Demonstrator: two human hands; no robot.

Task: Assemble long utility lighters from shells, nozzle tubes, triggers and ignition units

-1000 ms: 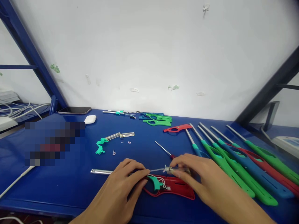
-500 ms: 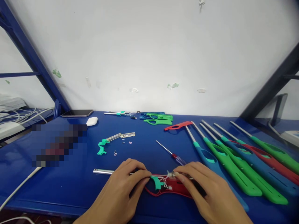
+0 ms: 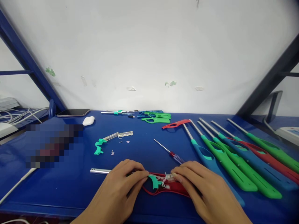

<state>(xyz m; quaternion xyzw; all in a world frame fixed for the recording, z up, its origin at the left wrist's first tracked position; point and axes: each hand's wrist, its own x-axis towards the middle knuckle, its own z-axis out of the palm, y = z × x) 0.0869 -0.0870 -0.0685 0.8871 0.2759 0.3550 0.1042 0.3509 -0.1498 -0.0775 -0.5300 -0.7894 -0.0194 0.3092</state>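
An opened red gas lighter shell (image 3: 175, 187) lies across the front of the table, its inner parts exposed. Its metal tube (image 3: 100, 171) sticks out to the left, past my left hand (image 3: 120, 186). That hand is closed, thumb and fingertips pinching the lighter just by the teal trigger (image 3: 153, 181). Thin white wires (image 3: 161, 180) run from the trigger area towards a clear fuel tank (image 3: 170, 177). My right hand (image 3: 203, 188) has its thumb and fingers closed on this tank over the shell. My fingers hide the tank's right end.
A screwdriver (image 3: 171, 153) lies behind my right hand. Several assembled lighters (image 3: 235, 171) fan out at the right. A loose red shell half (image 3: 176, 124), green shell halves (image 3: 156, 120), teal triggers (image 3: 99, 147) and clear tanks (image 3: 125, 134) lie further back. A phone (image 3: 73, 113) is at far left.
The whole view has shifted slightly, so things sit a little further left. The clear tank looks a bit more tilted in my right fingers. Both hands keep their grip.
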